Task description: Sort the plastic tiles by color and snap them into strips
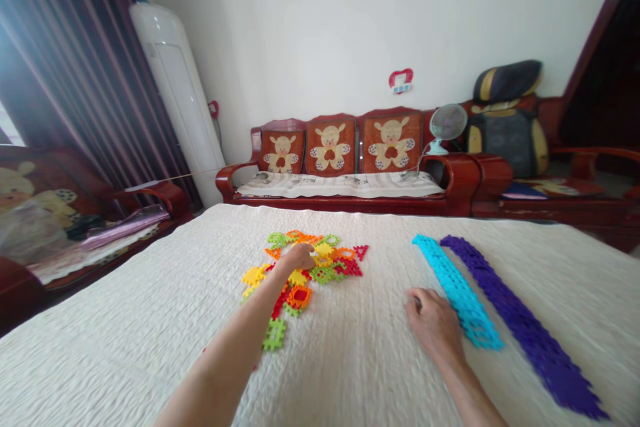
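My left hand (301,257) reaches into a pile of flat plastic interlocking pieces, its fingers bent together over yellow pieces (324,250). What lies under the fingertips is hidden. Around it are an orange piece (299,297), green pieces (274,335) and red pieces (353,267), some overlapping. My right hand (436,320) rests curled on the quilted cloth, with nothing visible in the gap by the thumb. Just right of it lies a turquoise strip (457,287) of interlocking pieces. A longer purple strip (520,320) runs slantwise beyond that.
A pale quilted cloth (125,320) covers the table under everything. Behind it stands a wooden sofa (453,180) with bear cushions (331,147). A small fan (449,123) is at its right end, and a massage seat cushion (507,133) leans on a chair.
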A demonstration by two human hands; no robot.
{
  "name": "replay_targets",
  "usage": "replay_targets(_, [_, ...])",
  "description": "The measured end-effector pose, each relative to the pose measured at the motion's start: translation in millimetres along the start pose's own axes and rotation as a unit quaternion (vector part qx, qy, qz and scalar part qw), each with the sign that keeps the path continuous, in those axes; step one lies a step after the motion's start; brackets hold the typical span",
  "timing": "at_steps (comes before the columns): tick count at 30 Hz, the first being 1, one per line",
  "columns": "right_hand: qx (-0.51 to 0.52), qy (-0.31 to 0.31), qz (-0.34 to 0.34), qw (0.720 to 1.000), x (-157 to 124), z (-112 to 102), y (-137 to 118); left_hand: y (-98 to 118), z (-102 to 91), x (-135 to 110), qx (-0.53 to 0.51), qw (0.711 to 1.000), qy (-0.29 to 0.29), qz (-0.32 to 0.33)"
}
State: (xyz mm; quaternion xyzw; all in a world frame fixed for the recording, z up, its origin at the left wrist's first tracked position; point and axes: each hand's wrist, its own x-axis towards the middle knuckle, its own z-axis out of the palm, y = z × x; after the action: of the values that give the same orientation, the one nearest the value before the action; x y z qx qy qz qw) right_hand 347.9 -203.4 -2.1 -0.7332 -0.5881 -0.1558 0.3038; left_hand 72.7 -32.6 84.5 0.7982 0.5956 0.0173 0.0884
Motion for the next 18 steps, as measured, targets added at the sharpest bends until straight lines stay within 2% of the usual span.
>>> replay_targets(3, [-0.005, -0.003, 0.001, 1.000, -0.1, 0.2, -0.1, 1.4, 6.4, -2.9, 0.002, 1.000, -0.009, -0.002])
replay_targets(9, [-0.001, -0.009, 0.008, 1.000, 0.9, -0.7, -1.0, -1.1, 14.7, -2.3, -0.003, 1.000, 0.011, -0.024])
replay_targets(14, [0.001, -0.012, 0.009, 1.000, 1.1, -2.2, -2.5, -14.4, -2.1, 0.0, -0.016, 0.996, 0.065, -0.054])
replay_targets(18, [0.001, -0.010, 0.008, 1.000, 0.8, -3.2, -3.3, 1.3, -12.5, 4.7, -0.044, 0.993, 0.106, -0.039])
